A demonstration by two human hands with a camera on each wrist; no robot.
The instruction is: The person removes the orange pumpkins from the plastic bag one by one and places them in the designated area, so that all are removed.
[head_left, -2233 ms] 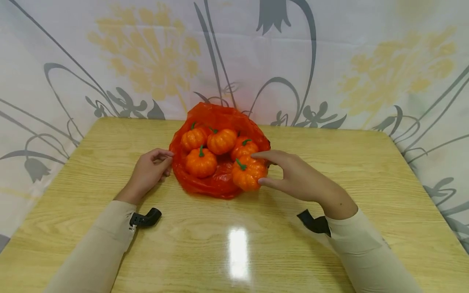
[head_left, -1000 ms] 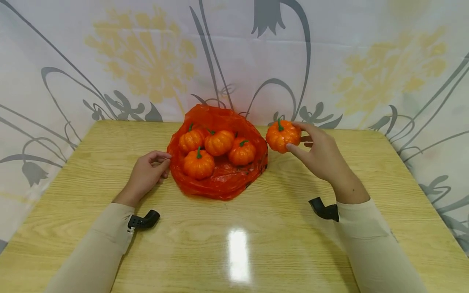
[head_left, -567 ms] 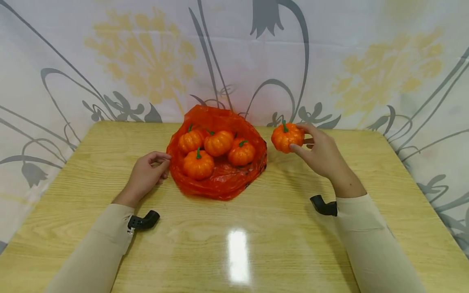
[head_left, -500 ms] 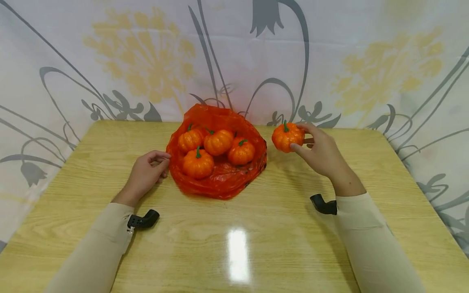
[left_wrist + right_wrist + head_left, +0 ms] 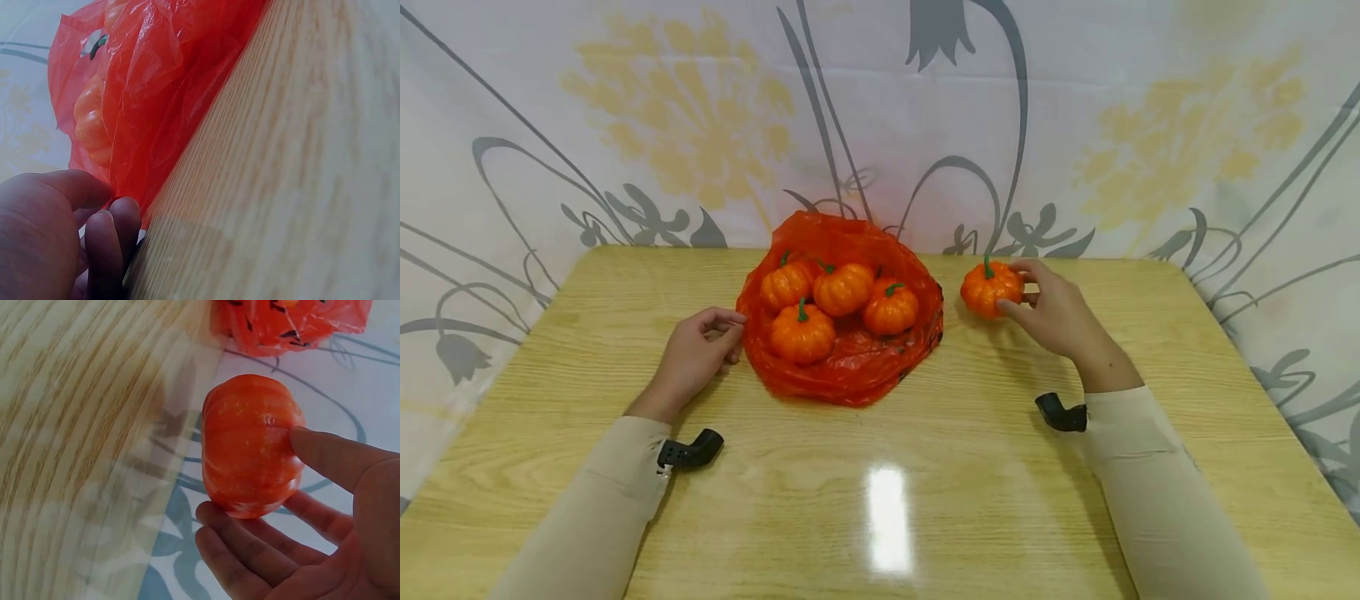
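Observation:
My right hand [image 5: 1051, 310] holds a small orange pumpkin [image 5: 989, 287] with a green stem between thumb and fingers. It is to the right of the red plastic bag [image 5: 831, 387], close over the table's back part. In the right wrist view the thumb presses one side of this pumpkin [image 5: 253, 447] and fingers curl around below. The bag lies spread with its mouth facing me, and several similar pumpkins [image 5: 802, 335] sit inside. At the bag's left edge my left hand [image 5: 696, 358] pinches the thin film [image 5: 134, 181] between thumb and index finger.
The light wood table [image 5: 790, 508] ends at the back against a white patterned curtain [image 5: 880, 108] with grey and yellow flowers. Each sleeve cuff carries a black wrist mount, the left one [image 5: 692, 450] and the right one [image 5: 1060, 412].
My right hand has lifted the pumpkin out of the bag's right side, carried it right and back, then lowered it slightly toward the table. My left hand has stayed at the bag's edge.

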